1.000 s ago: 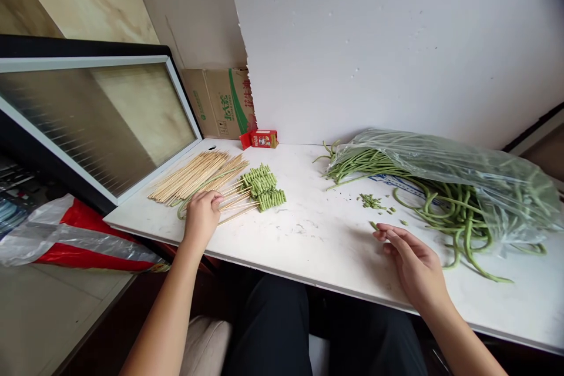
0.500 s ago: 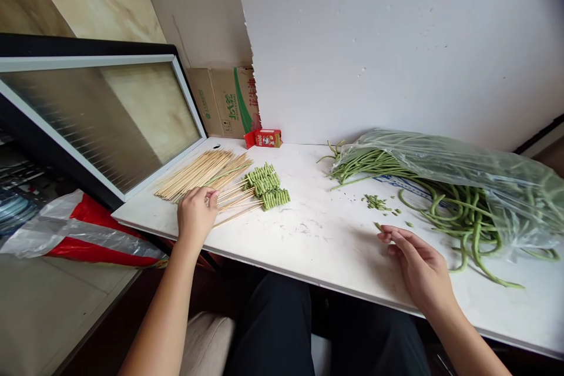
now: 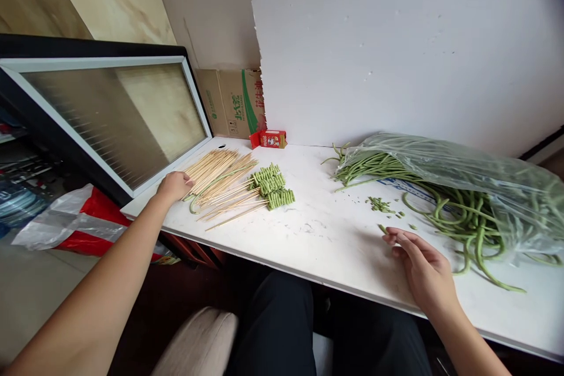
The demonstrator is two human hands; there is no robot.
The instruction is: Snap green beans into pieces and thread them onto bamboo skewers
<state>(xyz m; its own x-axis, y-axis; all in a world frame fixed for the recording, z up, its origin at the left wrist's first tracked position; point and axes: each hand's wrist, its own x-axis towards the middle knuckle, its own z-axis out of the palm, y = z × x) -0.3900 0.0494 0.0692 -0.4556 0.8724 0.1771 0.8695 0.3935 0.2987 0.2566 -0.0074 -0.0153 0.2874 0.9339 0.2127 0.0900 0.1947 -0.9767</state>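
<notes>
My left hand (image 3: 175, 186) is at the near-left ends of a pile of bamboo skewers (image 3: 215, 167), its fingers closed at the skewer ends; how many it pinches is hidden. One long green bean (image 3: 207, 191) lies across the pile. Just right of it are several skewers threaded with short green bean pieces (image 3: 281, 198), their bare ends pointing left. My right hand (image 3: 425, 264) hovers over the table's front right, thumb and fingers closed on a small bean piece (image 3: 382, 228). Cut bean pieces (image 3: 379, 204) lie loose beyond that hand.
A clear plastic bag (image 3: 445, 158) of long green beans (image 3: 478, 217) fills the right of the white table (image 3: 317, 247). A small red box (image 3: 273, 138) and a cardboard carton (image 3: 231, 103) stand at the back, beside a white board (image 3: 352, 59). A framed glass panel (image 3: 114, 117) leans at left.
My left hand has moved left, from beside the threaded skewers to the ends of the bare skewer pile. My right hand keeps its pinch, almost unmoved. The view has shifted slightly.
</notes>
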